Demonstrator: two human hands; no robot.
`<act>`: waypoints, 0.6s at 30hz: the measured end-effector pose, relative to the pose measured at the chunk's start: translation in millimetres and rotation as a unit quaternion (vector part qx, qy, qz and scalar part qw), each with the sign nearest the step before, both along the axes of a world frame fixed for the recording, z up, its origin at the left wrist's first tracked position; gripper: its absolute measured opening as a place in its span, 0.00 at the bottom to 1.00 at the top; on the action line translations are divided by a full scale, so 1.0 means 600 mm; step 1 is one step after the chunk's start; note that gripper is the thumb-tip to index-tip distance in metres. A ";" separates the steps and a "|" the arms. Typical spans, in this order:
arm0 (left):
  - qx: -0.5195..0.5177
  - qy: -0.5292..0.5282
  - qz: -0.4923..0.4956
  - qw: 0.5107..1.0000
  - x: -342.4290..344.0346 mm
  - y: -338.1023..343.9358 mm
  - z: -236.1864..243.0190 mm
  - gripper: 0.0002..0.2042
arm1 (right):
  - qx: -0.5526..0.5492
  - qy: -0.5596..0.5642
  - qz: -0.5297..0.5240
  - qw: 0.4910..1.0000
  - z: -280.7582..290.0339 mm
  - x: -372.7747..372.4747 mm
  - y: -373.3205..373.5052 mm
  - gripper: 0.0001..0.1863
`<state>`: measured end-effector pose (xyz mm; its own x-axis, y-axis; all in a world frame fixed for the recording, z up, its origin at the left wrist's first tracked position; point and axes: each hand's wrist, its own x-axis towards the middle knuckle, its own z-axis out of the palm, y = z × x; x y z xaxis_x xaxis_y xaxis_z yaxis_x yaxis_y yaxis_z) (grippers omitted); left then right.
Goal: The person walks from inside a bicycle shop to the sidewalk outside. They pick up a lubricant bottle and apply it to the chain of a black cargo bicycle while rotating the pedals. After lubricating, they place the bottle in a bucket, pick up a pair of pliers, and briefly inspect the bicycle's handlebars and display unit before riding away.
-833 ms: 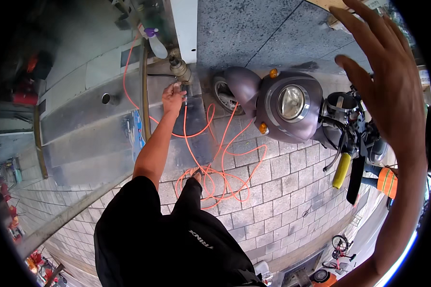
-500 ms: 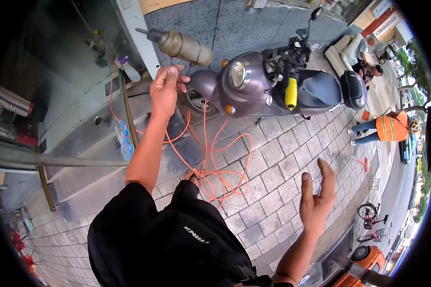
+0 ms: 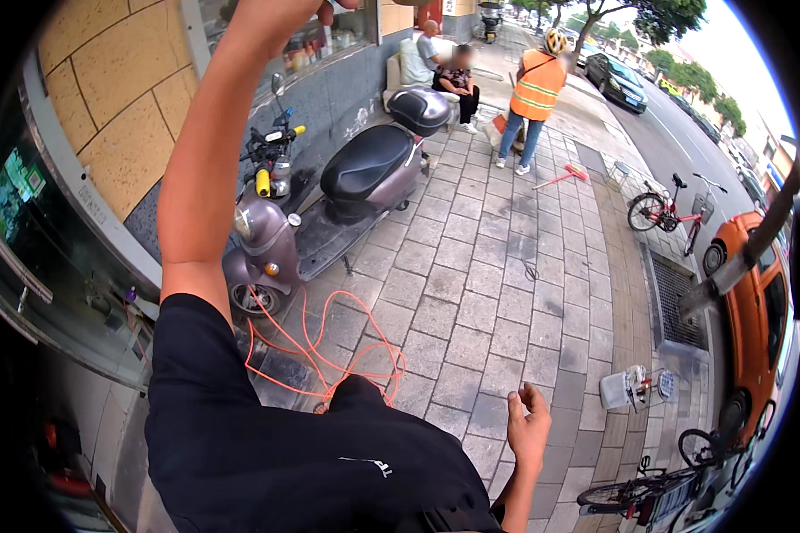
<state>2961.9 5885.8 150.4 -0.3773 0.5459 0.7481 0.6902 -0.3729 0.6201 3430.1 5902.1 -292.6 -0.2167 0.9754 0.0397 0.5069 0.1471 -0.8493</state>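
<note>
My left arm is raised high, and my left hand (image 3: pixel 280 19) is cut off by the top edge. Its visible fingers curl inward; what they hold, if anything, is out of view. A tan sliver shows at the top edge just right of it. My right hand (image 3: pixel 529 425) hangs low over the paving, thumb and fingers loosely bent and apart, holding nothing. Beyond my left forearm a purple scooter (image 3: pixel 267 233) stands by the wall, yellow grips on its handlebar. An orange hose (image 3: pixel 388 345) lies in loops on the paving before my legs, one stretch reaching the scooter's front wheel.
A person in an orange vest (image 3: pixel 537 84) stands on the pavement near a red-headed broom (image 3: pixel 576 172). Two people sit by the wall. A red bicycle (image 3: pixel 667 211), a white bucket (image 3: pixel 618 389) and an orange car (image 3: pixel 745 293) line the right. A glass door (image 3: pixel 40 209) is at left.
My view has swung up and right along the street. My left hand has gone to the top edge, and the tan bottle-like cylinder beyond it is nearly out of view. My right hand is lower, its fingers more bent.
</note>
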 end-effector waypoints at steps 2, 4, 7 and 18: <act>0.012 0.051 -0.030 0.998 0.076 0.058 0.038 0.16 | -0.005 0.018 -0.044 0.999 0.005 0.060 -0.005 0.27; 0.026 0.064 -0.064 0.996 0.148 0.105 0.058 0.15 | -0.016 0.029 -0.082 0.996 0.007 0.104 -0.008 0.27; -0.010 0.091 -0.076 0.993 0.239 0.164 0.080 0.14 | 0.020 0.014 -0.133 0.991 -0.020 0.162 -0.014 0.24; 0.000 0.118 -0.108 0.987 0.465 0.395 0.107 0.13 | -0.037 0.045 -0.283 0.957 -0.020 0.296 0.042 0.24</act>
<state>3241.1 6122.7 214.3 -0.0666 0.5946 0.8013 0.7196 -0.5277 0.4514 3607.6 5927.4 -304.5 0.3484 0.9365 -0.0399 0.4116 -0.1911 -0.8911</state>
